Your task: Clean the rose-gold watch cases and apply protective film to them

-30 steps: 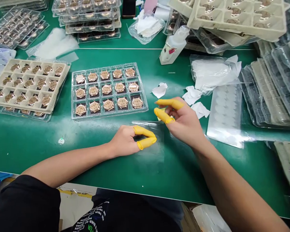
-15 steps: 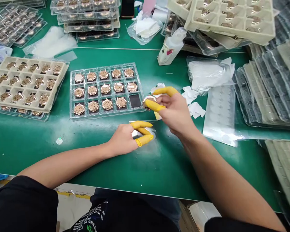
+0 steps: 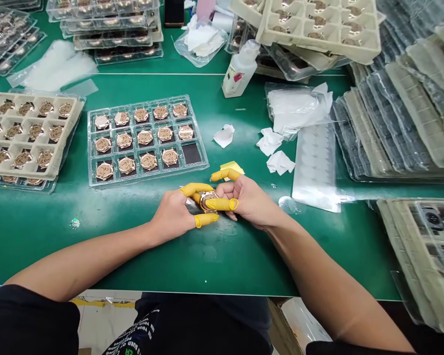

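Just one watch case (image 3: 209,195) between two hands (image 3: 172,212) (image 3: 249,202) (tray (image 3: 150,175): fourteen)

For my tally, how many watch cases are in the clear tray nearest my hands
14 watch cases in the tray: five in back, five in the middle row, four in front; none hidden.

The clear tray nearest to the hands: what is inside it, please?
The tray holds fourteen watches; its near right corner shows only a black pad. The watches' undersides, and whatever lies directly beneath them, are covered.
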{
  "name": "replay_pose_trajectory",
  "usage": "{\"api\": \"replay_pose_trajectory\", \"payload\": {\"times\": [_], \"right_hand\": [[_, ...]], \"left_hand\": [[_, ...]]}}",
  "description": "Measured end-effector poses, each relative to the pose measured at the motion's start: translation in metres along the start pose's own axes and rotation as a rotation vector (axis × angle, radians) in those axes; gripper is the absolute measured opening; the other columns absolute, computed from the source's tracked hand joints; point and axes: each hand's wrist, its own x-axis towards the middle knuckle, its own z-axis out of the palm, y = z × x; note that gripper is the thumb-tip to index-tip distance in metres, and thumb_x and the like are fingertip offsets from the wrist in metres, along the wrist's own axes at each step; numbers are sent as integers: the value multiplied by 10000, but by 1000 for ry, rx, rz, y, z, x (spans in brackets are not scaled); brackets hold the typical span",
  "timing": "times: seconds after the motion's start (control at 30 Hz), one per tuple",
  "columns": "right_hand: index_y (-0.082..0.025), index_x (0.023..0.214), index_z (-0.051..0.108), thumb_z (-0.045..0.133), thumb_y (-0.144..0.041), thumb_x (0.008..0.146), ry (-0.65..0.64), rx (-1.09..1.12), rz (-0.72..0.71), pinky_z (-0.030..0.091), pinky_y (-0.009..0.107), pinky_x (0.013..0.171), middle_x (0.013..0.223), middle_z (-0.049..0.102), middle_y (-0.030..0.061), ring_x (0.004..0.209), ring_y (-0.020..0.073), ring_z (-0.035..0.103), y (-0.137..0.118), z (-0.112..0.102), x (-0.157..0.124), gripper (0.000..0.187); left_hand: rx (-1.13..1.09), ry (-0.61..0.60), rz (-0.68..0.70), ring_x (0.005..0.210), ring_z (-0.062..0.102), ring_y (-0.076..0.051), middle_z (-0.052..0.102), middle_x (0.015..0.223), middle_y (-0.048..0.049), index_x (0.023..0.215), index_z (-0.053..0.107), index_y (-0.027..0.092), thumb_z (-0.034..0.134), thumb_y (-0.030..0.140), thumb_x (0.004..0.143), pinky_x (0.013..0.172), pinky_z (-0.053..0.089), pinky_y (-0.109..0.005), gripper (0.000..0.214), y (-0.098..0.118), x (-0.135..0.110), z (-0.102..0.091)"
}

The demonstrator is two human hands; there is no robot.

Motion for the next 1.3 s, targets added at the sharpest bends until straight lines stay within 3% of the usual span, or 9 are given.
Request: {"api": "replay_pose_trajectory", "payload": {"times": [0.1, 0.27, 0.43, 0.57, 0.67, 0.77, 0.93, 1.13, 1.3], "right_hand": [[-242, 1186, 581, 959, -485, 667, 21, -127, -94, 411, 254, 434, 684, 665, -64, 469, 113, 523, 4, -5, -2, 687], [-242, 1165, 735, 723, -327, 918, 516, -854, -786, 576, 464, 894, 1080, 711, 106, 997, 258, 668, -19, -68, 37, 262], [-212, 1265, 769, 822, -191, 813, 447, -1312, -674, 412, 644, 1177, 1457, 599, 165, 1349, 389, 526, -70, -114, 96, 455], [-184, 910, 822, 902, -252, 760, 365, -1052, -624, 443, 561, 1166, 1372, 691, 125, 1322, 328, 561, -90, -104, 90, 183], [-199, 871, 797, 963, -416, 653, 279, -434, -563, 566, 395, 915, 1132, 765, 54, 993, 185, 680, -78, -93, 66, 350], [-196, 706, 719, 1042, -463, 471, 300, -139, -352, 478, 261, 590, 705, 658, -12, 646, 100, 575, -51, -87, 50, 480], [-191, 669, 618, 1077, -350, 419, 476, 1, -269, 198, 219, 472, 624, 561, -19, 533, 37, 411, -27, -90, 35, 546], [-199, 737, 638, 985, -235, 524, 617, -59, -217, 192, 244, 487, 642, 539, -34, 536, 42, 345, -33, -94, 21, 409], [-161, 745, 782, 920, -155, 520, 652, -207, -194, 336, 243, 581, 809, 715, 41, 729, 107, 536, -34, -102, 12, 264]], "left_hand": [[-49, 42, -39, 842, 773, -170, 836, 961, -4, 1187, 780, 232, 914, 331, 724, 785, 618, -286, 493, 0, 0, 1], [-72, 39, -94, 869, 785, -172, 845, 1021, -21, 1199, 777, 235, 894, 295, 722, 764, 633, -268, 494, -1, 2, 2], [-86, 23, -91, 835, 782, -167, 844, 1001, -23, 1189, 778, 231, 895, 304, 715, 732, 636, -258, 494, -1, 2, 3], [-96, 19, -91, 815, 776, -161, 840, 989, -23, 1210, 778, 236, 887, 310, 723, 713, 629, -251, 504, -1, 2, 3], [-98, 9, -91, 832, 776, -163, 835, 974, -20, 1212, 783, 242, 884, 315, 723, 730, 622, -253, 505, 0, 2, 4], [-92, 10, -93, 826, 771, -161, 833, 967, -20, 1214, 783, 243, 885, 317, 723, 742, 613, -259, 507, 0, 2, 4], [-90, 15, -76, 816, 763, -166, 836, 985, -32, 1222, 782, 232, 885, 307, 710, 727, 607, -266, 528, 1, 2, 4], [-87, 2, -78, 834, 764, -167, 830, 990, -27, 1215, 773, 230, 882, 307, 725, 772, 619, -282, 508, 0, 2, 2], [-100, -15, -99, 834, 768, -171, 828, 990, -28, 1213, 768, 226, 868, 312, 732, 755, 621, -279, 499, 2, 1, 1]]}}
